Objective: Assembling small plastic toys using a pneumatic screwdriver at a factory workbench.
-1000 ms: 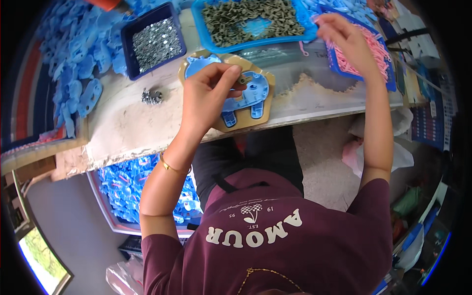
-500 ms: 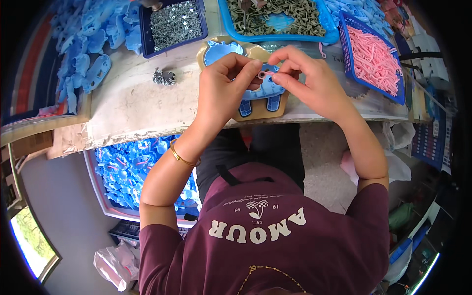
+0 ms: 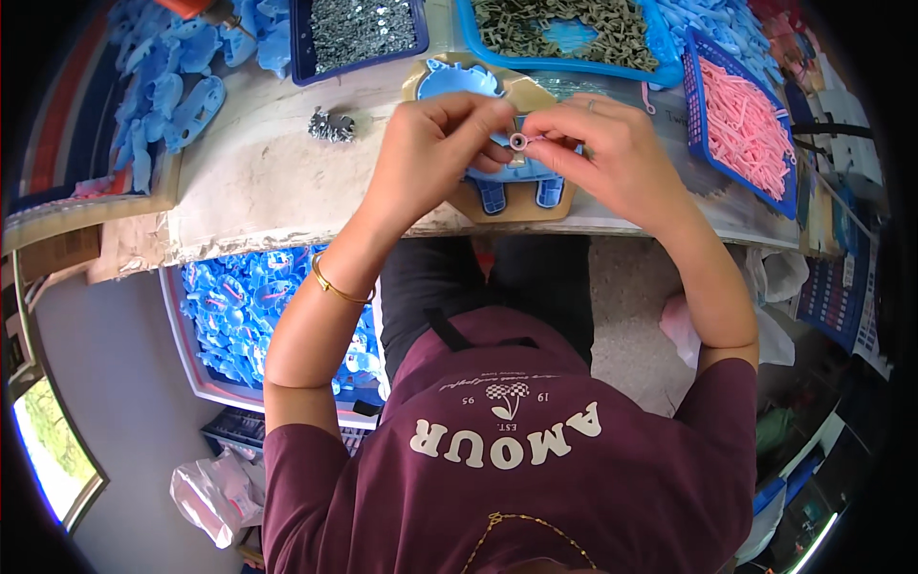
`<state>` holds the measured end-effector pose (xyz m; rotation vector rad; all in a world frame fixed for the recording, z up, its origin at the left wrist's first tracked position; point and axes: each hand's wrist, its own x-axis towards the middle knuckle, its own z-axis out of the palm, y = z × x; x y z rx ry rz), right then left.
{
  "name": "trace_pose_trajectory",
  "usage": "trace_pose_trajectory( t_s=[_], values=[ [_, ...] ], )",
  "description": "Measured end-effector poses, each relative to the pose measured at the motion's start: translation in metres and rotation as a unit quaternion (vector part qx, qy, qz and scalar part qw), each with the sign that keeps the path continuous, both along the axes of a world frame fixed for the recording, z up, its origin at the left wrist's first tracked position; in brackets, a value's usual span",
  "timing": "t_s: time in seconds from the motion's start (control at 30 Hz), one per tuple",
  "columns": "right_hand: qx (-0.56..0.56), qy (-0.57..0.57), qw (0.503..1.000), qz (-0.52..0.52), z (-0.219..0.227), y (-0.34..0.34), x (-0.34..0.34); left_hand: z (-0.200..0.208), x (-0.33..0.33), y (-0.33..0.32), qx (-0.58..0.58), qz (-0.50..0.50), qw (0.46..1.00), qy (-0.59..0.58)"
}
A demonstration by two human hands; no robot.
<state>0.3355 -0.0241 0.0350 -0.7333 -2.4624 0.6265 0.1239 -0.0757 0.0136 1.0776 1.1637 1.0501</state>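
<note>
Over a tan holder [image 3: 524,206] on the bench, both hands meet at chest height. My right hand [image 3: 617,158] pinches a slim pink plastic piece whose ring-shaped end [image 3: 518,142] points left. Close to that ring, my left hand [image 3: 435,158] has thumb and fingertips pressed together; what they grip, if anything, I cannot make out. Beneath the hands, a blue plastic part [image 3: 513,174] lies in the holder, partly covered by my fingers. A rounded blue shell [image 3: 455,80] rests in the holder's far side.
Beyond are a bin of small metal parts [image 3: 363,33], a tray of dark metal pieces [image 3: 507,29] and a basket of pink pieces [image 3: 746,124]. Left lie blue shells [image 3: 196,105], a small metal heap [image 3: 331,124] and an orange tool [image 3: 196,8]. Below stands a crate [image 3: 182,330] of blue parts.
The pink piece's ring end has turned to face upward more. My hands stay close together. The view has shifted slightly, and the orange tool now shows at the top left.
</note>
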Motion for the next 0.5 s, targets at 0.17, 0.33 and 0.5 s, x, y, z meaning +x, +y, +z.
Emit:
trace_pose_trajectory(
  t_s=[0.17, 0.33, 0.5],
  values=[
    [0.118, -0.037, 0.992, 0.019, -0.017, -0.002, -0.022, -0.008, -0.026, -0.003, 0.212, 0.173, 0.938, 0.21],
    [0.104, -0.078, 0.991, 0.015, -0.029, -0.003, -0.03, -0.012, -0.03, -0.017, 0.243, 0.168, 0.909, 0.293],
    [0.098, -0.107, 0.988, 0.058, -0.026, 0.005, -0.034, -0.02, -0.03, -0.019, 0.311, 0.155, 0.868, 0.356]
  ],
)
